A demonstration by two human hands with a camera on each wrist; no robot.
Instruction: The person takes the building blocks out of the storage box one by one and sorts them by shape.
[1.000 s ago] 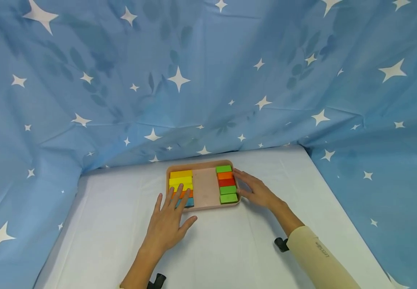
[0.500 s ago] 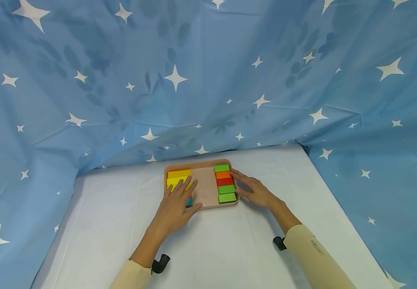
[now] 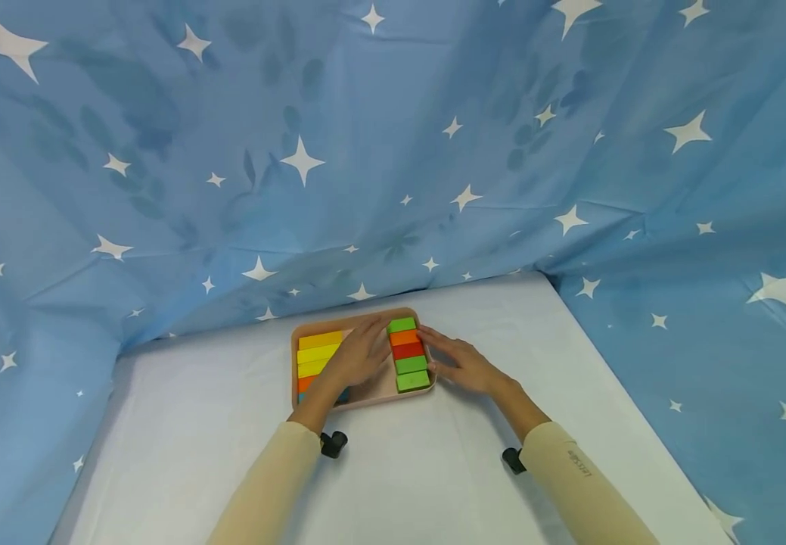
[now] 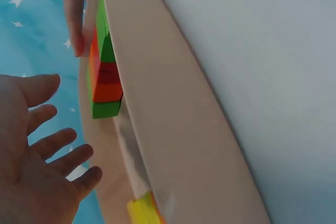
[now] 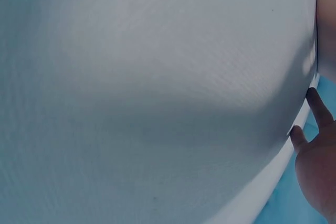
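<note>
A pink tray [image 3: 355, 317] holds two columns of coloured blocks. The left column shows yellow blocks [image 3: 318, 353], an orange one and a partly hidden blue one. On the right are green blocks [image 3: 412, 381], an orange block [image 3: 405, 337] and a red block [image 3: 408, 351]. My left hand [image 3: 358, 357] hovers over the tray's middle, fingertips near the right column. Its fingers [image 4: 58, 142] are spread and hold nothing in the left wrist view. My right hand [image 3: 464, 367] rests its fingertips at the tray's right edge; whether they touch the blocks is unclear.
The tray lies on a white-covered table [image 3: 420, 469], towards its far edge. A blue curtain [image 3: 393, 151] with white stars surrounds the back and sides. Black wrist-worn devices [image 3: 333, 444] sit below both hands.
My left hand has moved from the left column of blocks rightward to the right column. The right hand stays at the tray's right edge. The head view has shifted slightly.
</note>
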